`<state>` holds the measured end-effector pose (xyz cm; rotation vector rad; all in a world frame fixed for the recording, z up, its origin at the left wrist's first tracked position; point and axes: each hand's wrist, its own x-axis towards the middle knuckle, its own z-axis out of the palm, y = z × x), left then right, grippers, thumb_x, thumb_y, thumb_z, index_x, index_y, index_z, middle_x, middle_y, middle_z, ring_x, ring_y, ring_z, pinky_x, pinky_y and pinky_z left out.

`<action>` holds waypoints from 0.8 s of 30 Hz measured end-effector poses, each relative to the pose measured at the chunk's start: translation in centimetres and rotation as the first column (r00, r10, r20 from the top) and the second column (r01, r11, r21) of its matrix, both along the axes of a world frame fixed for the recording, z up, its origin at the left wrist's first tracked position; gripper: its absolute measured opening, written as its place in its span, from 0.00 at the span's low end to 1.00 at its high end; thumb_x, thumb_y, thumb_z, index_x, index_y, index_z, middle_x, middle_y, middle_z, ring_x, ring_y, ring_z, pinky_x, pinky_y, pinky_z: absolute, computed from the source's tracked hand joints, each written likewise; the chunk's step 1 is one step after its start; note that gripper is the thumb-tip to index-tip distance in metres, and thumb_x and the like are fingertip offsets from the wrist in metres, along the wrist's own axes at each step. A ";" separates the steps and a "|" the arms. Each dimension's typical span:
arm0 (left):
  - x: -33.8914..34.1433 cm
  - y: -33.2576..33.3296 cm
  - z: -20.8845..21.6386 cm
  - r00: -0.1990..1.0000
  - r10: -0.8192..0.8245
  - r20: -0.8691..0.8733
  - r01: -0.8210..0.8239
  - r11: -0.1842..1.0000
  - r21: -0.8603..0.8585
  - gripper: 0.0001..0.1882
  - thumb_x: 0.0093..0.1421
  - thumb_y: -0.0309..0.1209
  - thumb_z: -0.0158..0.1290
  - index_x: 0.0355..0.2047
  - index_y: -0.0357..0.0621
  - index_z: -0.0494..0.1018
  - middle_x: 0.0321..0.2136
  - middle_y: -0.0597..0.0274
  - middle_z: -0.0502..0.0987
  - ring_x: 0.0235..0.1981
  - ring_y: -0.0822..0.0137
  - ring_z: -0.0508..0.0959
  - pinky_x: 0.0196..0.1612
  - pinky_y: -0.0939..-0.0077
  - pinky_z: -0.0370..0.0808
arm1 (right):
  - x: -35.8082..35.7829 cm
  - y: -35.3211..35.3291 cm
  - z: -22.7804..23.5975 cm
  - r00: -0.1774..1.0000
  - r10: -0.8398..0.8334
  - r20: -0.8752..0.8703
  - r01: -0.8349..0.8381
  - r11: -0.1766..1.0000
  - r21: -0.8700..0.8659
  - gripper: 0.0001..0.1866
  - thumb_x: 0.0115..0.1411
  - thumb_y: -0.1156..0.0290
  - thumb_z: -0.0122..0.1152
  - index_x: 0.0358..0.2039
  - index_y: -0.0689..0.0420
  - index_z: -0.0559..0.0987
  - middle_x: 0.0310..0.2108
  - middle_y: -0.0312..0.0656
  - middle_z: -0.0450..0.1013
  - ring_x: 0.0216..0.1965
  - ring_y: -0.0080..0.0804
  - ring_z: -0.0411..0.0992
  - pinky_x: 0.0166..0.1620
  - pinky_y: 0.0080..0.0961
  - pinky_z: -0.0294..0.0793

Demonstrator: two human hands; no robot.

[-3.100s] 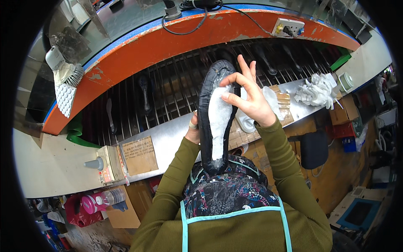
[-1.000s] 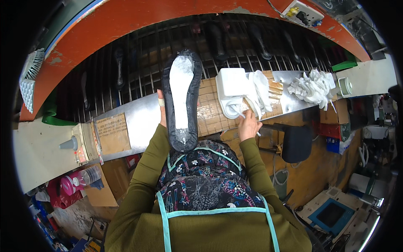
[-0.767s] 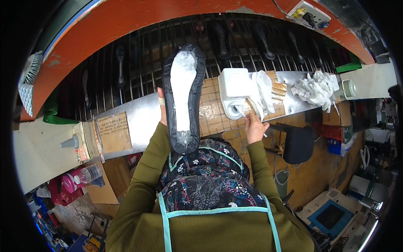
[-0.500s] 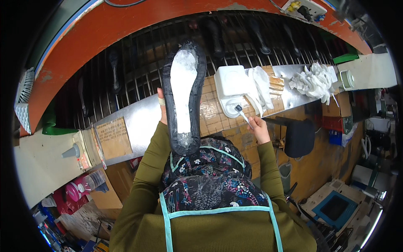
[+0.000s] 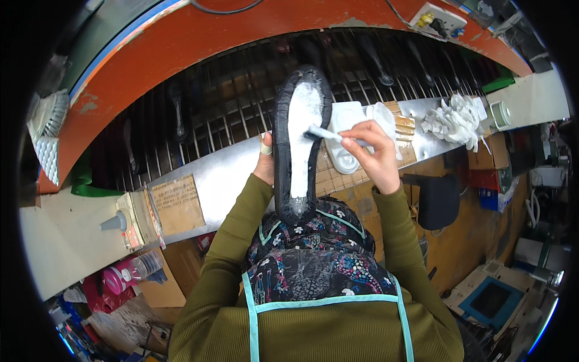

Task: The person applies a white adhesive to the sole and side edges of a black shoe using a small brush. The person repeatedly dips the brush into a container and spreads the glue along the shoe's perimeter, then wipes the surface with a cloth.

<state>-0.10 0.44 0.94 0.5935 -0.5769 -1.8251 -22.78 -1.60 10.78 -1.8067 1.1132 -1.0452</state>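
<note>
My left hand point(image 5: 263, 161), with a pale wrap on one finger, grips a black shoe upper point(image 5: 280, 139) by its left side. The shoe is turned bottom up, toe away from me; most of the gripping fingers are hidden behind it. A white insole board point(image 5: 300, 160) covers the middle of its underside. Pinched in my right hand point(image 5: 377, 155) is a small brush point(image 5: 329, 134) with a pale handle. Its dark bristles touch the right edge of the white board, about midway along. Partly behind the shoe and right hand stands a white plastic container point(image 5: 347, 113) with a lower round-topped part.
White sole-shaped pieces point(image 5: 386, 116) lie beside the container on a cardboard-covered bench. Farther right is a heap of crumpled white material point(image 5: 455, 122). A rack of metal rods point(image 5: 211, 130) carrying dark shoes runs under an orange hood point(image 5: 151, 60). Flattened cardboard point(image 5: 175, 205) lies left.
My right hand has lifted the brush from the white container and brought it left onto the shoe's underside. The shoe and my left hand appear farther right in the view.
</note>
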 end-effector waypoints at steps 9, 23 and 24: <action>1.4 1.2 1.2 0.986 0.151 -0.067 -0.144 0.985 0.098 0.56 0.47 0.76 0.45 0.63 0.43 0.59 0.54 0.53 0.71 0.51 0.62 0.75 0.53 0.67 0.76 | 4.3 2.8 -1.1 0.895 -0.286 -0.343 0.018 0.791 -0.611 0.10 0.51 0.66 0.70 0.36 0.45 0.85 0.34 0.33 0.73 0.29 0.21 0.66 0.40 0.28 0.50; 3.3 0.2 -0.7 0.979 0.146 0.140 -0.146 0.989 -0.009 0.56 0.43 0.73 0.55 0.59 0.38 0.63 0.52 0.53 0.73 0.51 0.63 0.75 0.53 0.67 0.75 | 6.5 -3.6 -0.5 0.990 -0.130 -0.045 0.116 0.966 -0.230 0.07 0.53 0.70 0.69 0.33 0.56 0.85 0.36 0.39 0.71 0.24 0.24 0.69 0.31 0.22 0.67; 3.4 0.0 -0.8 0.979 0.129 0.159 -0.119 0.990 -0.069 0.56 0.42 0.71 0.57 0.59 0.38 0.63 0.52 0.53 0.73 0.51 0.63 0.75 0.53 0.67 0.75 | 6.6 -4.9 -0.4 0.990 -0.138 -0.012 0.130 0.955 -0.265 0.07 0.53 0.71 0.69 0.33 0.58 0.85 0.35 0.41 0.71 0.23 0.26 0.71 0.25 0.20 0.71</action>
